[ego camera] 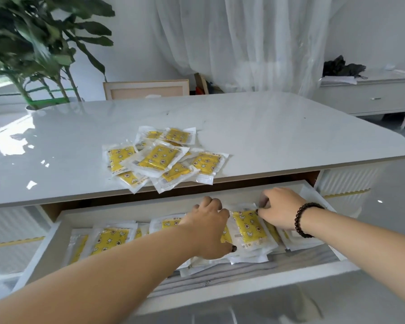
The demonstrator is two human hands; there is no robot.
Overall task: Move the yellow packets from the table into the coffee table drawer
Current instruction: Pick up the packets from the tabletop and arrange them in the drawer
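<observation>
**Both hands in the drawer, a pile still on the table**

From my seat, starting at the left: a plant [40,43] stands behind the table [290,136], well clear of the work. On the tabletop near its front edge lies the pile [164,159] of yellow packets not yet moved; the nearest ones overhang the edge right above the open drawer [150,215]. Inside the drawer, a row of packets [108,239] already fills the left and middle.

My left hand [208,230] is down on the middle packets, fingers curled over them; whether it pinches one or only presses I cannot tell. Just to its right stands the packet [249,228] being settled, leaning among its neighbours. My right hand [278,210], with a bracelet [305,219] at the wrist, pinches that packet's top right corner.

As I see it, the task is partly done. The risks:

- The overhanging packets could slide off if the table is bumped; they would probably land loose in the drawer.
- The slick wrappers may let the leaning row topple as the hands let go.
- Packets standing too high could catch when the drawer closes.
</observation>
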